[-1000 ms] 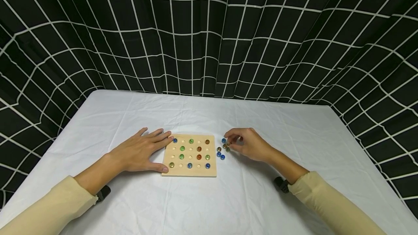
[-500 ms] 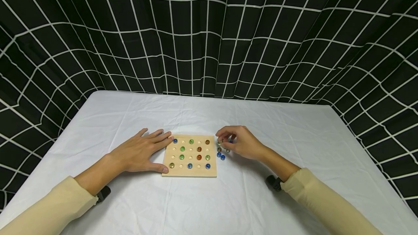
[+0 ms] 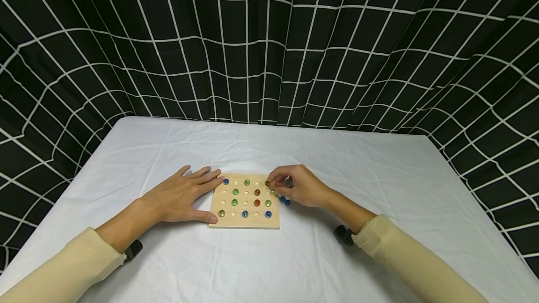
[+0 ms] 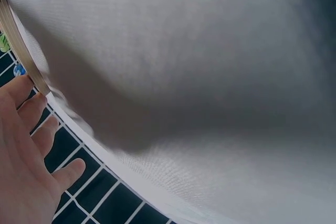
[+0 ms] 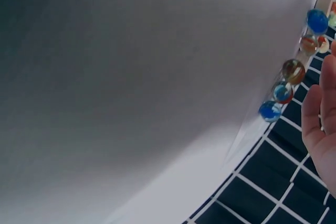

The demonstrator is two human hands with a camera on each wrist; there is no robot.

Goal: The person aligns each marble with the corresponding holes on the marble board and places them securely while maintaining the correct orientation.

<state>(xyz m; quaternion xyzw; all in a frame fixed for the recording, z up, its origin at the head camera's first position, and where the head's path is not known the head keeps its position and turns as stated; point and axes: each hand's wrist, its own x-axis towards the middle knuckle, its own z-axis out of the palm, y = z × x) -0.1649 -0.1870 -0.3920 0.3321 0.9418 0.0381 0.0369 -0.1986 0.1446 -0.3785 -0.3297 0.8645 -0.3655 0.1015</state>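
A pale wooden board (image 3: 242, 223) with rows of round hollows lies on the table, with green, red-brown, blue and yellowish glass marbles in several of them. My left hand (image 3: 178, 198) rests on its left side with spread, straight fingers; the thumb touches the front left corner. Over the right edge of the board, my right hand (image 3: 302, 187) pinches a clear yellowish marble (image 3: 273, 191) between thumb and fingertips. It is close above the hollow in the second row, beside a brown marble (image 3: 267, 183). In the right wrist view the pinching fingertips are cut off by the frame.
Right of the board sit loose marbles, two blue marbles (image 3: 284, 200) among them, partly covered by my right hand. More loose marbles (image 5: 271, 111) form a line in the right wrist view. A white cloth (image 3: 248, 265) covers the table; a black gridded curtain (image 3: 269, 60) hangs behind.
My right hand has moved left from the loose marbles to the board's right edge, carrying the yellowish marble. The left hand has stayed in place on the board.
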